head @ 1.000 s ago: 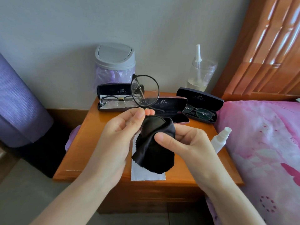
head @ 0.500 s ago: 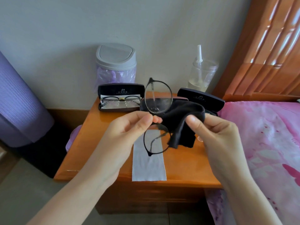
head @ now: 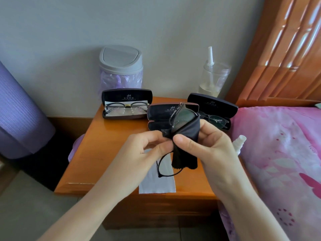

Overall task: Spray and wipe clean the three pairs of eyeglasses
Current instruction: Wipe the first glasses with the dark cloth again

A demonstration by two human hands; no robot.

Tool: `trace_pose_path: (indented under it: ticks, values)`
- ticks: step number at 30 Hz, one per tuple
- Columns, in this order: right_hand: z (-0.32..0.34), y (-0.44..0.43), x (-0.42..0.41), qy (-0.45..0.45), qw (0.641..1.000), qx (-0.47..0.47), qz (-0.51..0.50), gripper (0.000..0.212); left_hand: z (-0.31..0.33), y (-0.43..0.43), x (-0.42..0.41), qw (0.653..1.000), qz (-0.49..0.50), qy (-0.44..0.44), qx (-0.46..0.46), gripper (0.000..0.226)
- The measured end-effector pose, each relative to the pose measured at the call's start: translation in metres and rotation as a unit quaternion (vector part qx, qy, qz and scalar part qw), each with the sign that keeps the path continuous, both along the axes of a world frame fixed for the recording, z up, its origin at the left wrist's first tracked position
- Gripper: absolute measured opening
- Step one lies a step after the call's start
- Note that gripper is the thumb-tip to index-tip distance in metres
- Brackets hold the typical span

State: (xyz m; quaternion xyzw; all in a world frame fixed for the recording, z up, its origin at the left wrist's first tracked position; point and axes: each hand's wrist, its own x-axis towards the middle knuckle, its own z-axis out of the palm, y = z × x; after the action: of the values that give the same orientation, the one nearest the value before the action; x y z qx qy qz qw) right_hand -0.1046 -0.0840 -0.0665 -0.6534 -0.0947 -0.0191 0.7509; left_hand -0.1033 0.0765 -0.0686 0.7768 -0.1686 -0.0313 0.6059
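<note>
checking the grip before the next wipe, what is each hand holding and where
The left hand pinches the glasses at the middle of the frame, between the lenses. The right hand pinches the black cloth folded over the upper lens.

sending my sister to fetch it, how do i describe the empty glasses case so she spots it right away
On the wooden bedside table beside the pink bed, three open black cases sit near the wall. Take the middle case, nearest the front; unlike its neighbours, no glasses lie in it.
</note>
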Motion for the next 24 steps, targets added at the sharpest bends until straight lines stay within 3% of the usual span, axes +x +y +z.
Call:
trace_pose_path:
  ticks: [3, 7, 12, 16, 21, 24]
  values:
    - [-0.001, 0.002, 0.001, 0.007, 1.0, -0.017, -0.011, 0.031, -0.002, -0.003, -0.001, 0.999, 0.0, -0.013, 0.035, 0.013]
    - [0.0, 0.007, -0.001, 0.017, 0.999, 0.007, -0.048, 0.028, -0.007, -0.006, -0.001, 0.997, -0.011, -0.011, 0.072, 0.017]
    - [0.001, 0.012, 0.001, 0.03, 0.992, 0.06, -0.105, 0.03, -0.004, -0.01, -0.004, 0.998, -0.017, -0.027, 0.05, 0.02]
    - [0.001, 0.008, 0.002, 0.031, 0.989, 0.051, -0.134, 0.032, -0.005, -0.009, -0.004, 0.999, -0.017, -0.024, 0.044, 0.019]
    - [-0.001, 0.003, 0.001, 0.035, 0.995, 0.068, -0.064, 0.029, -0.005, -0.005, 0.0, 0.999, 0.015, -0.037, 0.032, 0.026]
    - [-0.002, 0.004, -0.001, 0.041, 0.998, 0.039, 0.005, 0.03, -0.004, -0.004, 0.001, 0.999, 0.024, -0.039, 0.029, 0.011]
